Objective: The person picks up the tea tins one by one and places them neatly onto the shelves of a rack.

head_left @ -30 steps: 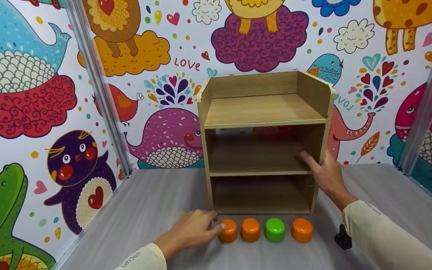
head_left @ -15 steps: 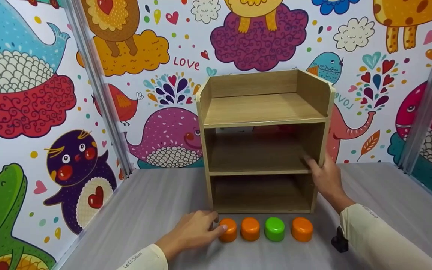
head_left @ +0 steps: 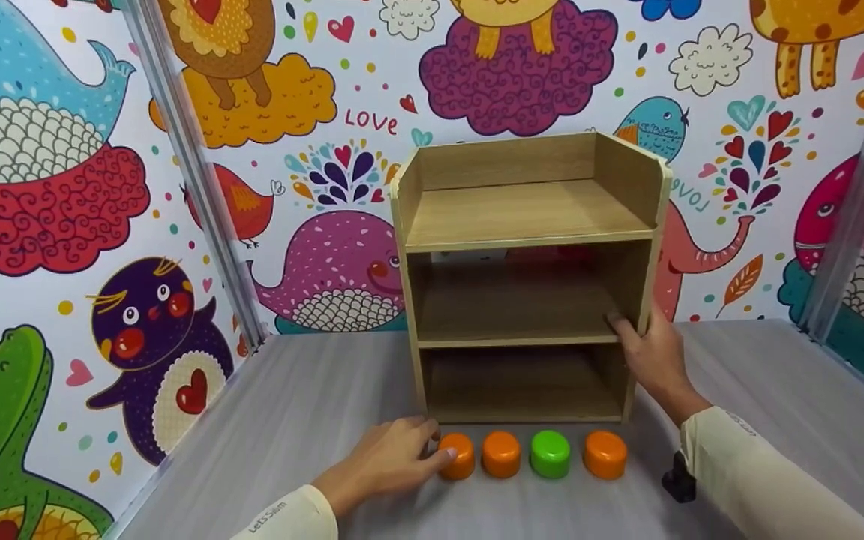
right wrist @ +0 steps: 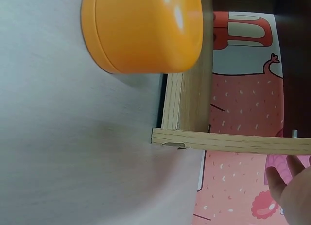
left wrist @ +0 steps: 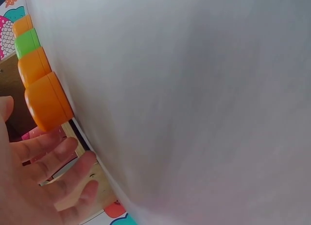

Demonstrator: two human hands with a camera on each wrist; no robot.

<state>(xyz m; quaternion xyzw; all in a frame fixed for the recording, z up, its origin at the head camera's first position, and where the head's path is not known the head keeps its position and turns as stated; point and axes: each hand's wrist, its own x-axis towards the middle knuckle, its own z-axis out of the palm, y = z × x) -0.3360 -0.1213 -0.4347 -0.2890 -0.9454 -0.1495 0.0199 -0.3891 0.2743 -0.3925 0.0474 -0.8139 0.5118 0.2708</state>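
A three-level wooden shelf [head_left: 529,214] stands upright on the table. My right hand [head_left: 655,352] grips its right side panel, thumb inside the middle compartment and fingers outside. In front stands a row of small, shiny, dome-topped cylinders: leftmost orange [head_left: 460,456], second orange [head_left: 502,454], green [head_left: 550,454] and rightmost orange [head_left: 605,454]. My left hand [head_left: 394,454] is beside the leftmost orange cylinder, its thumb overlapping it in the head view. In the left wrist view, its loosely spread fingers [left wrist: 58,162] lie past that cylinder; whether they touch it I cannot tell.
Grey tabletop [head_left: 289,405] extends on both sides of the shelf. Walls printed with cartoon animals [head_left: 342,270] rise behind and at the sides, with metal posts [head_left: 203,172] at the corners. A small black object [head_left: 678,480] is at the right sleeve.
My right thumb has shifted slightly down and right along the shelf panel. The head view has tilted a little, so the scene sits slightly higher. My left hand and the cylinders hold their places.
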